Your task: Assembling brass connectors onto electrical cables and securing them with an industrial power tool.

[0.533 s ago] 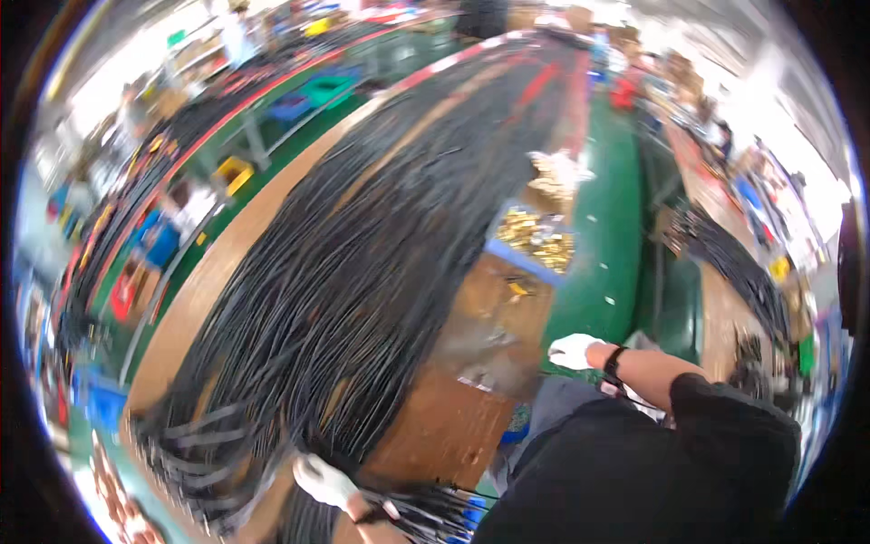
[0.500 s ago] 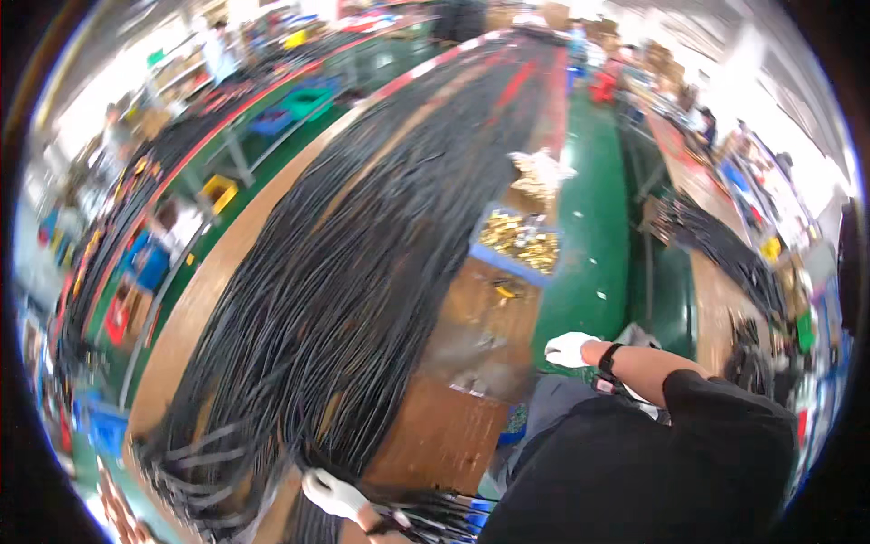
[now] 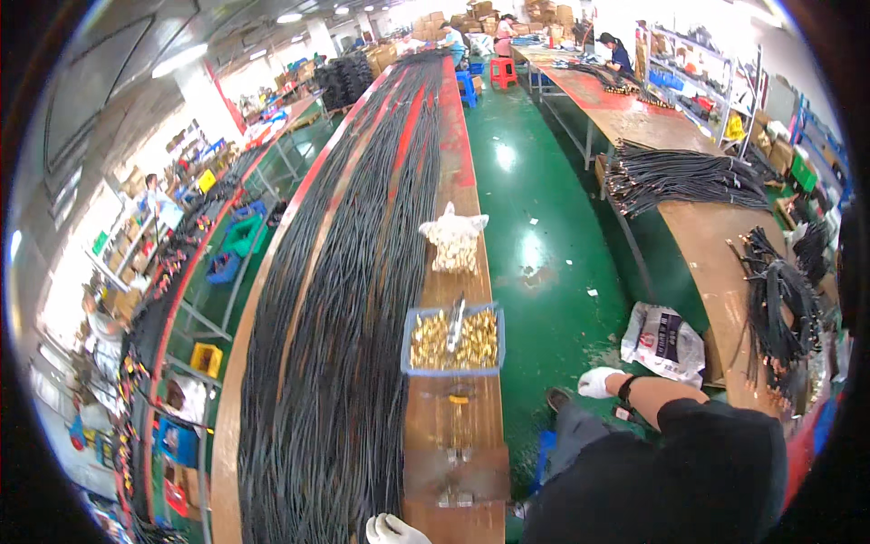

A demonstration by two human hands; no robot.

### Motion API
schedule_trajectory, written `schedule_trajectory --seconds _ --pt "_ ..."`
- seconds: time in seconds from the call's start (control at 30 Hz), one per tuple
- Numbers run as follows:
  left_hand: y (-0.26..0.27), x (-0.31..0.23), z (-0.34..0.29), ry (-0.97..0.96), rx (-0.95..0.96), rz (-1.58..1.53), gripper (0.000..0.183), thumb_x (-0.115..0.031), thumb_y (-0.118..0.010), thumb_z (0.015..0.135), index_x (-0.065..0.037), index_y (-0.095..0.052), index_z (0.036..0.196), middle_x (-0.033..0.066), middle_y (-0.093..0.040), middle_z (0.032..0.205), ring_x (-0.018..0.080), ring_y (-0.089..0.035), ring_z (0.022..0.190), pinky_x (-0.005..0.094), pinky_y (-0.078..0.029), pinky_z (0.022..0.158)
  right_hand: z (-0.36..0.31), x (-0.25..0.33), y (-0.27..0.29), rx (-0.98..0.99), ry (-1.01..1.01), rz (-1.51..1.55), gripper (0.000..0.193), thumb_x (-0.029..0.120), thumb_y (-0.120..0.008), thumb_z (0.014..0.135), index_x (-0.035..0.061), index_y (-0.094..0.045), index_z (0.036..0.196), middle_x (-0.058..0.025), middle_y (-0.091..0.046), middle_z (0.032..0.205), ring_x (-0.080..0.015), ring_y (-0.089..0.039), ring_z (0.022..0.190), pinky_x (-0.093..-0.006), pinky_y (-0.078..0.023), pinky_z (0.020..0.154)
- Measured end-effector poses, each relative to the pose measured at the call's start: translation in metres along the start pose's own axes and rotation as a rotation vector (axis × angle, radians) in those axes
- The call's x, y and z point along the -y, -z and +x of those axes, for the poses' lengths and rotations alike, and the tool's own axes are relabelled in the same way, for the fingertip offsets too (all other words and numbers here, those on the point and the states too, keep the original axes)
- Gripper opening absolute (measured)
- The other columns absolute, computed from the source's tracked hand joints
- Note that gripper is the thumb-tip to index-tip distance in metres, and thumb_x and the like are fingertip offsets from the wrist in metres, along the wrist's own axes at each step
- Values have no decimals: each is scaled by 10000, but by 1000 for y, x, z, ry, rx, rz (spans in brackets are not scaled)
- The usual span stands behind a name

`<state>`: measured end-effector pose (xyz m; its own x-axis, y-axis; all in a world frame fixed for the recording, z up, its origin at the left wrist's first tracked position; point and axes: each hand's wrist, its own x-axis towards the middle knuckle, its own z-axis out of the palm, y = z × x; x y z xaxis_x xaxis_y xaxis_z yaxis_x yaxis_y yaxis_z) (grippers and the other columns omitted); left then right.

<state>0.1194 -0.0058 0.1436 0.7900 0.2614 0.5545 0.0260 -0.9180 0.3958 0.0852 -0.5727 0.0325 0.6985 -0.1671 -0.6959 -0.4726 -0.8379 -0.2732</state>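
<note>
Cables (image 3: 349,299) lie lengthwise on surface (image 3: 485,417); view, blurred earlier, now sharper, tilted toward far end. Left hand (image 3: 396,529), now at frame's lower edge, beside cables; right hand (image 3: 598,382) over floor (image 3: 562,317). Can't make out either grip.

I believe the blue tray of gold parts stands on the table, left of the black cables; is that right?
Not left: the head view shows the blue tray of gold parts on the table, right of the black cables.
</note>
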Motion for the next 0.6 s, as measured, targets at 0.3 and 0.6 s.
schedule_trajectory --seconds 0.3,0.6 --pt "-155 -258 14 -234 375 -166 285 -268 -695 1014 -8 -786 1087 239 -758 1104 428 -706 1039 515 -563 961 125 -204 18 -146 206 -53 326 292 -602 910 48 -806 983 -210 -784 1033 -417 -764 973 -510 -610 836" --pt "-286 -506 -3 -824 1134 -535 96 -130 -797 897 -76 -790 977 124 -775 1018 342 -725 1006 446 -566 946 69 -328 28 -314 -637 1594 118 148 -618 965 41 -663 949 -52 -631 771 -189 -583 608 -352 -466 534"
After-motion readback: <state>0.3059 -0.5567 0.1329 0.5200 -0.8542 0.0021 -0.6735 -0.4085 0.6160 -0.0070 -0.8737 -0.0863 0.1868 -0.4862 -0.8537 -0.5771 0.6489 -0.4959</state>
